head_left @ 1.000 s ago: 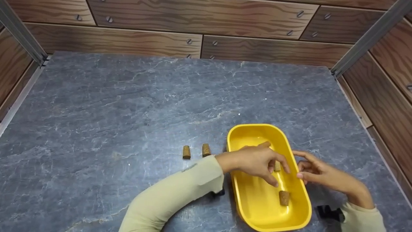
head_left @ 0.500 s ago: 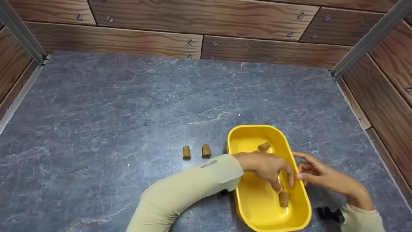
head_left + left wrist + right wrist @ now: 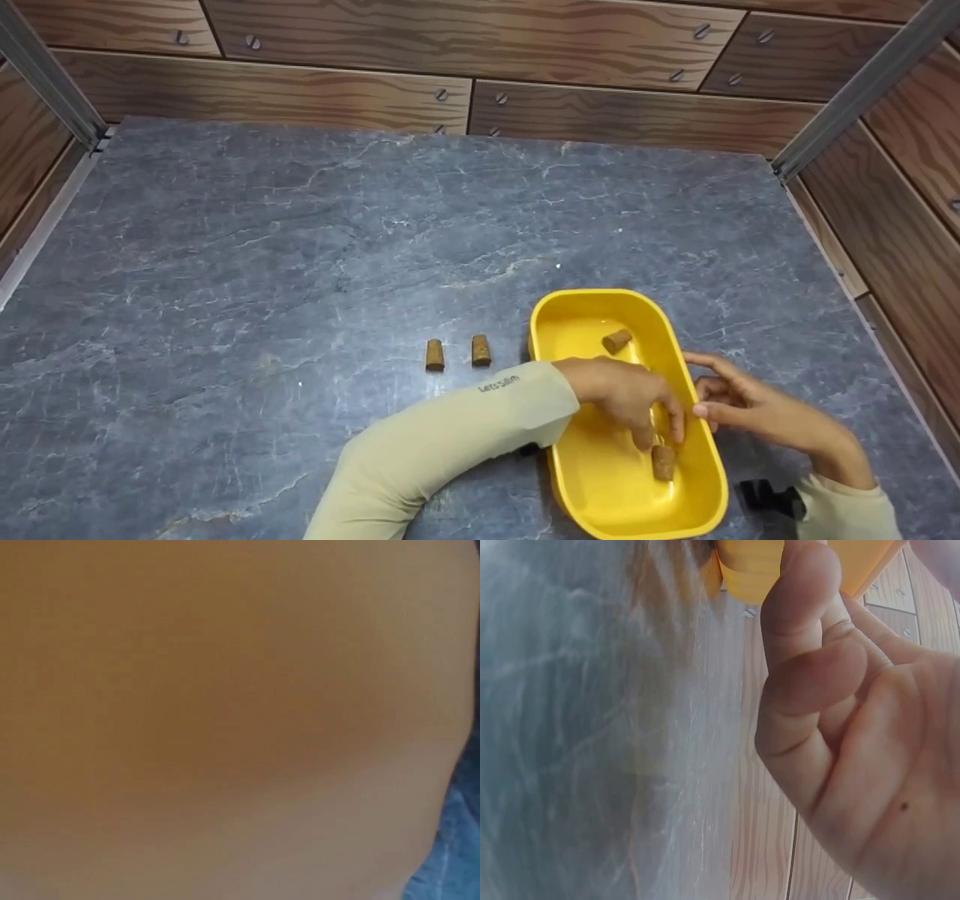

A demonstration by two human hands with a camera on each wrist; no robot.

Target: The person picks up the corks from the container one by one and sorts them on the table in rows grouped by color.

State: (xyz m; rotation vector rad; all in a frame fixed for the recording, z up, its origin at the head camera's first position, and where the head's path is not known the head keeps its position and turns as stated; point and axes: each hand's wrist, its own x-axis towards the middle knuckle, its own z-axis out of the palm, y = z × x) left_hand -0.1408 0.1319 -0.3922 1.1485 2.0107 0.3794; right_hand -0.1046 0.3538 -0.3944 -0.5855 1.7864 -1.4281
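Observation:
My left hand (image 3: pixel 628 401) reaches down inside a yellow plastic tub (image 3: pixel 600 495). Its thumb and a finger point down at either side of the upper end of a tapered cork stopper (image 3: pixel 663 463), with a gap showing between them. Another cork stopper (image 3: pixel 616 342) lies toward the tub's far end. My right hand (image 3: pixel 761 409) grips the tub's right side, thumb at the rim and curled fingers (image 3: pixel 802 690) along the outer wall. The left wrist view is filled by blurred skin.
Two cork stoppers, one (image 3: pixel 435 355) left of the other (image 3: pixel 481 350), rest on the grey marbled table (image 3: pixel 300 262) to the left of the tub. Wood-patterned panels (image 3: pixel 337 45) and metal corner posts (image 3: pixel 847 97) enclose the table at back and sides.
My left hand has moved rightward and nearer to me inside the tub, down to the near cork, uncovering the far cork and covering one seen between the two. My right hand stays put.

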